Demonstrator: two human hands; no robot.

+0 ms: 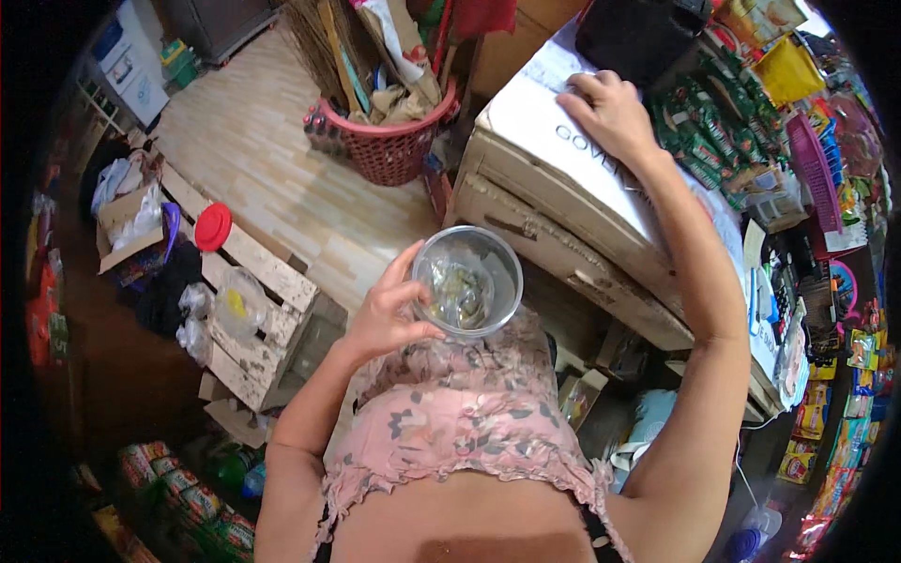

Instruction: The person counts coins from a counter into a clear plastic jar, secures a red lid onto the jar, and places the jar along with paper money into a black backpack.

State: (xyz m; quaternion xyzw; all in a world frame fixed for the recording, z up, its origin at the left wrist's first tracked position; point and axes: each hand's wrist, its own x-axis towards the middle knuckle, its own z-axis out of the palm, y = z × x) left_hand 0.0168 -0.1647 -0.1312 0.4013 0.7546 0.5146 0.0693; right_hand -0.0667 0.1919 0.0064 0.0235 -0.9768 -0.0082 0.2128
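Note:
My left hand (391,310) grips a clear plastic tub (507,271) by its side, in front of my body. Its open mouth faces up, and small shiny pieces and clear plastic (457,292) lie at the bottom, too blurred to name. My right hand (609,112) is at the white-covered top of a wooden drawer table (521,105), fingers bent down, close to a black container (640,35). Whether anything is under its fingertips is hidden. A round red lid (213,226) lies to the left on a slatted wooden bench (260,274).
A pink plastic basket (391,144) with brooms and cardboard stands on the floor ahead. Green sachets (704,134) and a pink basket (813,172) crowd the table's right side. A clear bag with something yellow (239,302) and an open cardboard box (130,225) are at left.

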